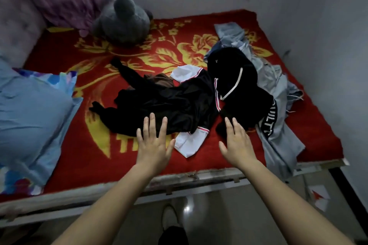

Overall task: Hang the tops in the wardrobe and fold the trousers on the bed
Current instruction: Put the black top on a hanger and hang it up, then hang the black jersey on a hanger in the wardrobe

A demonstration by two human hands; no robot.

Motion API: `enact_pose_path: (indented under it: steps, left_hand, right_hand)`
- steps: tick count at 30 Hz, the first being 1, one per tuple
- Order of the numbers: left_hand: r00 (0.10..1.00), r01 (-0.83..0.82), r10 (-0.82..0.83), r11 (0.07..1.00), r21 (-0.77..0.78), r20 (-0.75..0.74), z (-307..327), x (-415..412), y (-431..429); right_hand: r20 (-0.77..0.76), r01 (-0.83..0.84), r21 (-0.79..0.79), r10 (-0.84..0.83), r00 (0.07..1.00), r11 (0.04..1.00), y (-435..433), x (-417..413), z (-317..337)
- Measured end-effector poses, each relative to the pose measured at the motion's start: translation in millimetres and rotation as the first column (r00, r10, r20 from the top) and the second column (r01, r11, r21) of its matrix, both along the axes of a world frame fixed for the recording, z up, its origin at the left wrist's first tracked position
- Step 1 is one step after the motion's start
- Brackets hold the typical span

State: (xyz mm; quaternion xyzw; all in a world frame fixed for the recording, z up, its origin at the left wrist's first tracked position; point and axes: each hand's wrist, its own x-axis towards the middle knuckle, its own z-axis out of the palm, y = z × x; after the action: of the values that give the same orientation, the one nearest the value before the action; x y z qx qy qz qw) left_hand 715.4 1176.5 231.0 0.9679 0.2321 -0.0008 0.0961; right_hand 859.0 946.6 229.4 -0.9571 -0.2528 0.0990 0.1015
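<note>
The left hand and right hand hovered, fingers straight and gripping nothing, over the black garments mid-frame, seemingly to sort them.

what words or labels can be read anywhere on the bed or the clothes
"UILT": white capitals on the black band of the grey garment at the bed's right side; the letters at either end are folded away or blurred.
"T": yellow lettering woven into the red blanket, the rest hidden behind the left hand.
Nothing else is readable.
</note>
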Motion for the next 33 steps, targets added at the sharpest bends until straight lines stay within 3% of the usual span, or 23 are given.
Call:
enact_pose_path:
  steps: [4,11,17,21,24,27,30,33]
  left_hand:
    - [0.993,0.058,-0.06,0.998,-0.03,-0.101,-66,51,36]
    - [0.981,0.106,-0.134,0.976,-0.191,-0.139,-210,100,41]
    - [0.933,0.241,-0.28,0.953,-0.186,-0.225,-311,118,3]
    - [0.933,0.319,-0.323,0.946,-0.048,-0.159,-329,125,8]
    - [0.966,0.234,-0.23,0.972,0.022,-0.115,-321,117,48]
    - [0.981,0.065,-0.043,0.992,0.111,-0.189,-312,86,110]
    - [0.921,-0.178,0.219,0.972,0.152,-0.324,-303,42,162]
    - [0.839,-0.382,0.418,0.909,0.169,-0.35,-293,15,175]
  right_hand:
    - [-0.181,0.154,0.013,-0.15,0.972,0.988,36,38,-64]
    - [-0.473,0.502,0.149,-0.384,0.793,0.852,69,80,-209]
    - [-0.406,0.389,0.234,-0.274,0.872,0.891,72,107,-291]
    - [-0.294,0.279,0.233,-0.206,0.933,0.932,78,135,-306]
    - [-0.199,0.212,0.146,-0.182,0.963,0.966,87,155,-303]
    - [-0.149,0.16,0.078,-0.147,0.978,0.984,93,168,-297]
    - [-0.099,0.026,0.043,-0.022,0.995,0.999,100,170,-295]
    - [-0.08,-0.11,0.028,0.112,0.99,0.993,112,169,-300]
